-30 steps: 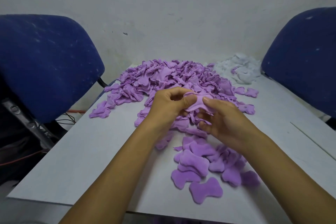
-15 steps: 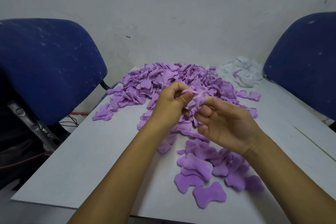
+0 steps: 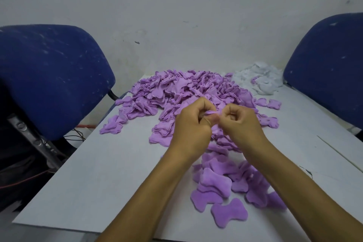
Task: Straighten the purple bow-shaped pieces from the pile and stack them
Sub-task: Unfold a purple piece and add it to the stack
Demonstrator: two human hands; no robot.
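A big pile of crumpled purple bow-shaped pieces (image 3: 176, 90) covers the far half of the white table (image 3: 88, 173). My left hand (image 3: 193, 125) and my right hand (image 3: 240, 124) meet above the pile's near edge, fingers curled, and both pinch one small crumpled purple piece (image 3: 213, 112) between them. Most of that piece is hidden by my fingers. Nearer to me, under my right forearm, flattened purple pieces (image 3: 216, 180) lie overlapping in a loose heap. One flat piece (image 3: 228, 212) lies alone at the front.
A heap of white pieces (image 3: 259, 80) sits at the table's far right corner. Blue chairs stand at the left (image 3: 49, 76) and right (image 3: 330, 65). A grey wall is behind. Cables (image 3: 76, 135) hang beside the table's left edge.
Both hands have curled tighter around the purple piece and closed together. The piece, earlier spread between the fingers, is now bunched small. The view has tilted slightly downward.
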